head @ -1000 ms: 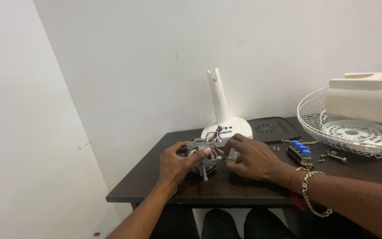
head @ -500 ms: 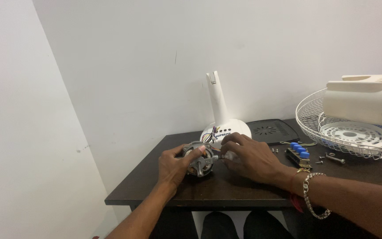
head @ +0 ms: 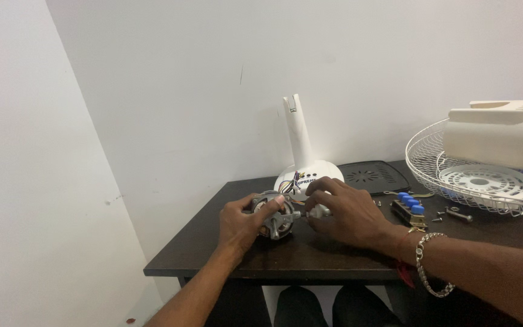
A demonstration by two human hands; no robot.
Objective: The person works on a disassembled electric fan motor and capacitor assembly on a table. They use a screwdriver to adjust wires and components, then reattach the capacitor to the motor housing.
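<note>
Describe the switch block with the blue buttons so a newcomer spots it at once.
Start at the dark wooden table and find the white fan stand rising at its back edge. Right of it, past the right hand, lies the switch block: a small dark bar, the only thing here with a row of blue buttons, loose screws beside it.

Dark table (head: 310,257) against white wall. On it: motor (head: 273,217), white fan stand (head: 305,163), black grille plate (head: 373,177), blue-button switch block (head: 409,208), loose screws (head: 440,214), wire guard (head: 455,181).
</note>
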